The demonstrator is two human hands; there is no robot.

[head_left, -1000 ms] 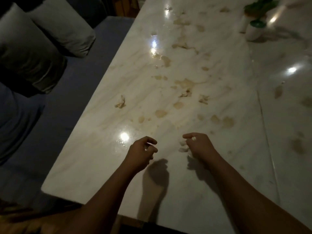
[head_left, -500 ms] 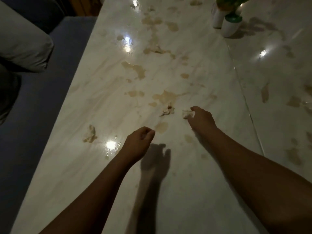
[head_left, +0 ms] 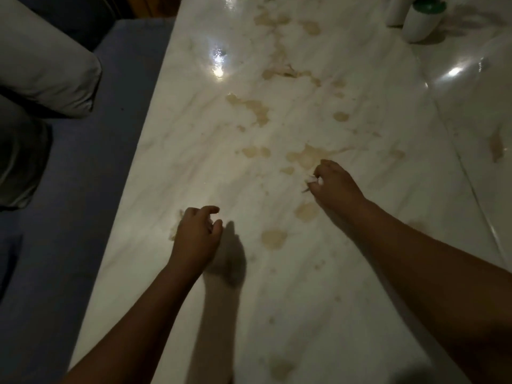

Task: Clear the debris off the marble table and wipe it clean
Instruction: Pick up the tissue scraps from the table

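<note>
Near the front edge of the glossy white marble table (head_left: 304, 314) the stone carries only a few faint tan spots. A little farther in, toward the left edge, my left hand (head_left: 196, 236) hangs low over the surface with fingers curled and thumb close to the forefinger. Whether it keeps something inside, I cannot tell. A pale crumpled scrap (head_left: 175, 231) shows just beside its knuckles, partly hidden by them. Farther in, around the middle of the table, my right hand (head_left: 336, 187) pinches small whitish bits of debris (head_left: 311, 180) between thumb and fingertips, right at the surface and beside a large tan dried stain (head_left: 307, 156). More such blotches run toward the far edge, and two white round pots (head_left: 418, 23) stand at the far right.

I judge that the step in hand is collecting debris by hand. Wiping is not yet begun, and no cloth is visible. Next, I think, the right hand must lift its bits cleanly, without losing crumbs, and the left one should close on the scrap near the left edge.
</note>
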